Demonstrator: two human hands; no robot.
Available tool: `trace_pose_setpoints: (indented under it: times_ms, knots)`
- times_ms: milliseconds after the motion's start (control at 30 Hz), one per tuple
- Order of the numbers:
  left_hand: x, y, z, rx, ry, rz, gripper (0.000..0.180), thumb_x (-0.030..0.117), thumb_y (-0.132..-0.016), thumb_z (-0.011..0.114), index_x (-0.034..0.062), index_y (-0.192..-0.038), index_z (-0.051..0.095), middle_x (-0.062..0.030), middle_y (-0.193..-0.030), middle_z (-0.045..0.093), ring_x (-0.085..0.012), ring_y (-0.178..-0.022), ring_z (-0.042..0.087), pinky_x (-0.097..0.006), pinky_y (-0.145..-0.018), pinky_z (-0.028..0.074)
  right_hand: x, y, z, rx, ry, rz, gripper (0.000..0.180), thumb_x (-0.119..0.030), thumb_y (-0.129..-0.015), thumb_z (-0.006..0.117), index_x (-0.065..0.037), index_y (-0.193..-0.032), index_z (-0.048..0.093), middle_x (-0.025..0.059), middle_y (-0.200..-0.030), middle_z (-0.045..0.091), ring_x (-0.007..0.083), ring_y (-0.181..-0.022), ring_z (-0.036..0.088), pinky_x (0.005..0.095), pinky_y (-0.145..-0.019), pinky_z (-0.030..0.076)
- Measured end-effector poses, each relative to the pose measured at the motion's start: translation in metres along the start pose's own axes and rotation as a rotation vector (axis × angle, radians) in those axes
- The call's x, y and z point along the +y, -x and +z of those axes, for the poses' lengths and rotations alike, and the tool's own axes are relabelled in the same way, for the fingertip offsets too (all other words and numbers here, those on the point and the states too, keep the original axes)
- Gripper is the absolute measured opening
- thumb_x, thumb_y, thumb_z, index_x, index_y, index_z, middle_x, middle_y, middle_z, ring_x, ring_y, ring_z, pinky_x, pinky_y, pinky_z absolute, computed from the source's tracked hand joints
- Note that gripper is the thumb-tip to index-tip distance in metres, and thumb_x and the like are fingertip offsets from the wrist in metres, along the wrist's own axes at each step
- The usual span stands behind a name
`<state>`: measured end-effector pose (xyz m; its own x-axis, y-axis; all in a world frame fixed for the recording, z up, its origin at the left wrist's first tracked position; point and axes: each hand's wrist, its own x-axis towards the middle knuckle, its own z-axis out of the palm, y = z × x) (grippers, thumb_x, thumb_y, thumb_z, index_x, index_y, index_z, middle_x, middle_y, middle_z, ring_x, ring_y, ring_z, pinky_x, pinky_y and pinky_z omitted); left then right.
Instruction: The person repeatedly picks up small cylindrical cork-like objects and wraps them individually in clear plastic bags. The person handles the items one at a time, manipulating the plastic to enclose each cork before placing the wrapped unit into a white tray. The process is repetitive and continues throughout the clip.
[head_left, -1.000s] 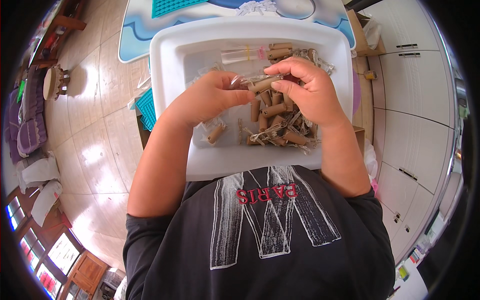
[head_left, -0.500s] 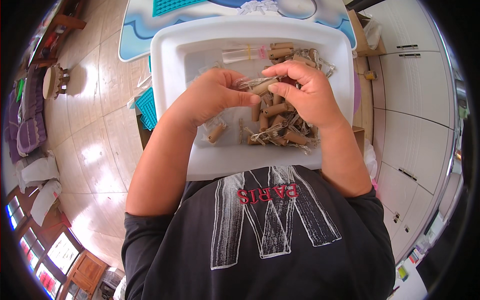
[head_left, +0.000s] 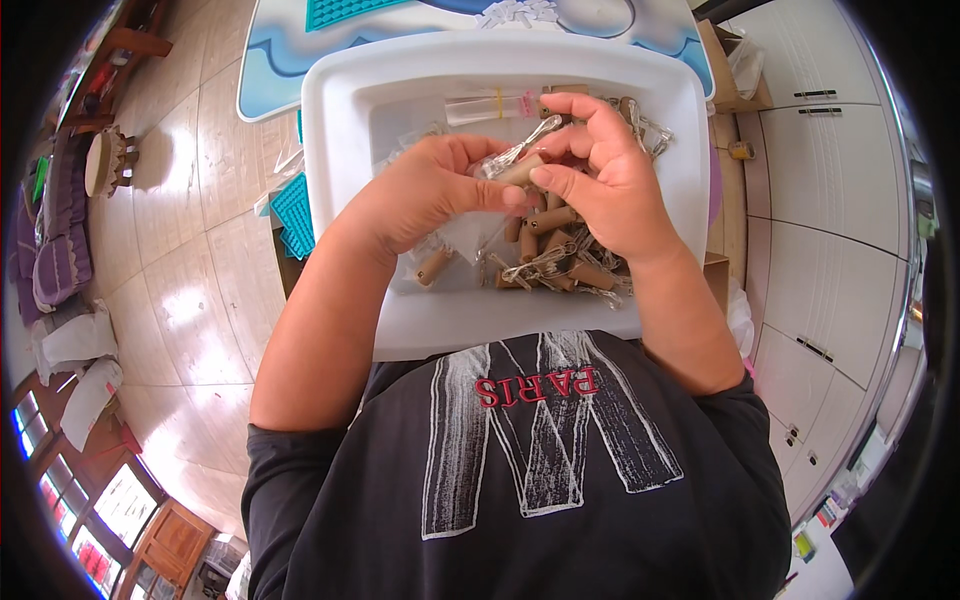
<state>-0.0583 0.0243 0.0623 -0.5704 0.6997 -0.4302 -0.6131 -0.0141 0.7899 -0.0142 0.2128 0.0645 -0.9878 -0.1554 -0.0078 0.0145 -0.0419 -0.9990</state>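
Over a white plastic tub (head_left: 330,190), both of my hands meet around one tan cork-shaped piece (head_left: 519,170) with a looped bundle of thin clear-silver wire (head_left: 532,137), like a cork string light. My right hand (head_left: 618,185) pinches the cork between thumb and fingers, its index finger raised and bent. My left hand (head_left: 425,190) is closed on clear plastic, apparently a small bag, at the cork's left end; its fingertips are partly hidden. Beneath the hands lies a pile of similar cork lights (head_left: 552,220). At the tub's left, another cork (head_left: 434,266) lies in clear wrapping.
A bundle of clear plastic sleeves (head_left: 475,110) with a yellow band lies in the tub's far part. Behind the tub, a blue-and-white table (head_left: 420,35) bears small white pieces (head_left: 515,13) and a teal textured mat (head_left: 345,10). White cabinets (head_left: 815,170) stand at the right.
The wire bundle has swung up from lying flat to standing above the cork. My right index finger has lifted, and the right hand has shifted slightly; the left hand hardly moved.
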Motion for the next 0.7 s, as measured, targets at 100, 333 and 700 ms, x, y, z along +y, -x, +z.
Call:
trace_pose_setpoints:
  times_ms: [100,333,700]
  knots:
    - [0.001,-0.001,0.0,-0.002,-0.016,0.076,0.053,0.004,-0.074,0.07,-0.006,-0.12,0.046,-0.0102,-0.099,0.063,-0.0148,-0.091,0.062,-0.026,-0.087,0.046,0.005,0.001,0.002,0.057,0.119,-0.005,0.037,-0.004,-0.08,0.063,-0.002,-0.114,0.05,0.0042,-0.086,0.062,0.0097,-0.079,0.056,0.0226,-0.071,0.045]
    - [-0.003,-0.002,-0.003,0.099,-0.207,0.066,0.054,0.001,-0.076,0.068,-0.0039,-0.124,0.043,-0.0095,-0.096,0.064,-0.0124,-0.088,0.062,-0.023,-0.078,0.047,0.009,-0.004,-0.002,-0.011,0.46,-0.229,0.011,-0.007,-0.078,0.067,0.0,-0.085,0.061,0.005,-0.085,0.06,0.0095,-0.078,0.055,0.0234,-0.068,0.045]
    - [-0.008,-0.003,0.003,0.11,-0.331,0.117,0.052,-0.001,-0.076,0.066,-0.0009,-0.123,0.045,-0.0068,-0.093,0.065,-0.0078,-0.084,0.061,-0.019,-0.069,0.046,0.004,-0.007,-0.004,0.144,0.372,-0.11,0.009,-0.01,-0.076,0.068,-0.001,-0.079,0.065,0.0022,-0.083,0.056,0.012,-0.081,0.053,0.0241,-0.07,0.043]
